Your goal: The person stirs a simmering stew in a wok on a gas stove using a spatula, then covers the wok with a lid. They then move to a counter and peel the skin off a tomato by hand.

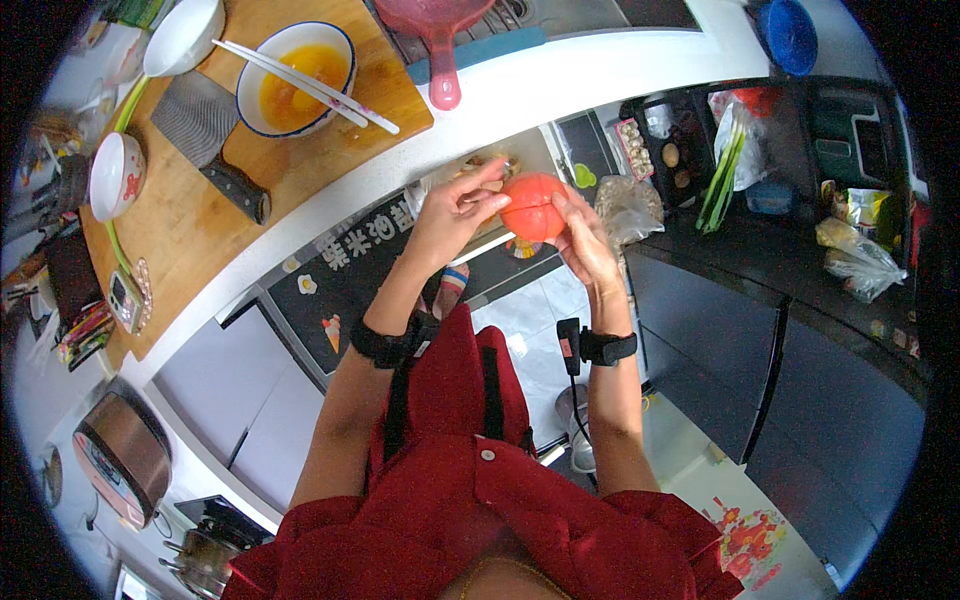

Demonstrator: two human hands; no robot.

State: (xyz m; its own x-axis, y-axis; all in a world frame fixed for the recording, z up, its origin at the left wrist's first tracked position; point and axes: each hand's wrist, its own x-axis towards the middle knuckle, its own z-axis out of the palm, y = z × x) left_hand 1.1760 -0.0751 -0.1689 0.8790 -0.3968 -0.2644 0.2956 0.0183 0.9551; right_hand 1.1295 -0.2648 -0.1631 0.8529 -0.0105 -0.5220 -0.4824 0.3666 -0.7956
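A red tomato [534, 207] with a split line across its skin is held up in front of me, over an open bin or drawer. My right hand [589, 238] grips it from the right side. At its left edge is my left hand [459, 214], with thumb near or on the tomato and the index finger extended; whether it touches is hard to tell. On the wooden board [397, 97] at upper left stands a white bowl [296, 79] of beaten egg with chopsticks [307, 86] across it. Beside the bowl lies a cleaver [210, 139].
A pink pan [442, 45] sits by the stove at the top. Two smaller bowls [184, 37] and a phone-like device [125, 298] rest along the board's left side. Green onions [724, 176] and bagged food [628, 210] are on the dark shelf at right. A rice cooker [124, 454] stands lower left.
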